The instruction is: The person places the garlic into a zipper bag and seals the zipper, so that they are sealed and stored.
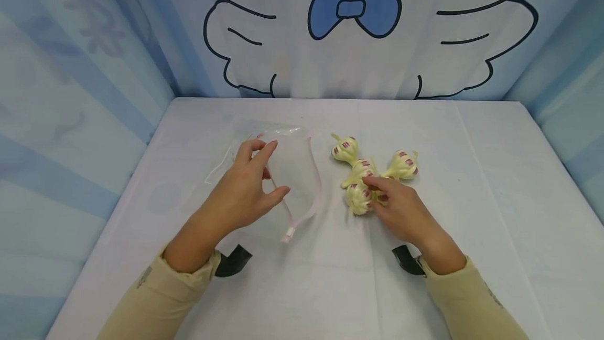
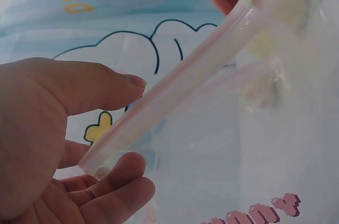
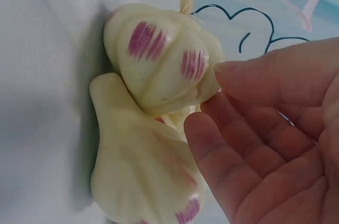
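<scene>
From the head view, your left hand (image 1: 245, 188) hovers over a clear zip bag (image 1: 288, 167) that lies flat on the worktop (image 1: 472, 224), left of centre. Your fingers are spread and only gently bent; thumb and forefinger stand apart near the bag's pink zip strip (image 1: 315, 182), and from here you cannot tell whether they touch it. Your right hand (image 1: 401, 206) lies on a cluster of four toy garlic bulbs (image 1: 363, 172), cream with purple stripes, just right of the bag. Its fingertips rest on the nearest garlic bulb (image 1: 358, 198), with the fingers fairly straight and not closed round it. Cream sleeves (image 1: 155, 298) cover both forearms, and a cartoon backdrop (image 1: 354, 30) with a blue bow stands behind the worktop.

In the left wrist view, your left hand (image 2: 58, 144) is relaxed and apart: the zip strip (image 2: 180, 83) runs between the thumb (image 2: 95, 83) above and the fingers (image 2: 114, 181) below, close to both, with no firm pinch visible. Through the bag's film (image 2: 275, 150) the garlic shows only as a blur.

In the right wrist view, the fingertips (image 3: 238, 75) of your right hand (image 3: 275, 144) touch the side of one striped garlic bulb (image 3: 164, 60), which lies against another bulb (image 3: 137, 176) beneath it. The fingers are extended, not wrapped round either bulb.
</scene>
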The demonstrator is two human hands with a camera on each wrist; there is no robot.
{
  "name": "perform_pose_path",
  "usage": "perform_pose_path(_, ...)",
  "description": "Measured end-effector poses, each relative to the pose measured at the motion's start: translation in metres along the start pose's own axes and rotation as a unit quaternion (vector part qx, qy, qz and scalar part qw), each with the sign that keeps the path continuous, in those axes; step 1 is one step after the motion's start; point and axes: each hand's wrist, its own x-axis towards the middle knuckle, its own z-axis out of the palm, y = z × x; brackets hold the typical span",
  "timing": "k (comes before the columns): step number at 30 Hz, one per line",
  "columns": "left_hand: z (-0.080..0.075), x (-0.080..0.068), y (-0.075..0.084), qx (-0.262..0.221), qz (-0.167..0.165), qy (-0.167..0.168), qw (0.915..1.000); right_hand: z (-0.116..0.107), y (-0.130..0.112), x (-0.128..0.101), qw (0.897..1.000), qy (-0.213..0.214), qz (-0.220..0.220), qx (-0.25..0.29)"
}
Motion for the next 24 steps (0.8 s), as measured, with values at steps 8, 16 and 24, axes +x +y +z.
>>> perform_pose_path(8, 0.001, 0.002, 0.001, 0.008, -0.014, -0.008, 0.9998, 0.01, 0.002, 0.005, 0.999, 0.016, -0.008, 0.026)
perform_pose_path(16, 0.004, 0.004, 0.0, 0.012, -0.028, -0.017, 0.9994, 0.021, -0.003, 0.009, 0.997, 0.001, -0.008, 0.07)
perform_pose_path(24, 0.004, 0.006, 0.0, 0.015, -0.037, -0.024, 0.9989, 0.028, -0.008, 0.011, 0.999, -0.008, -0.033, 0.03)
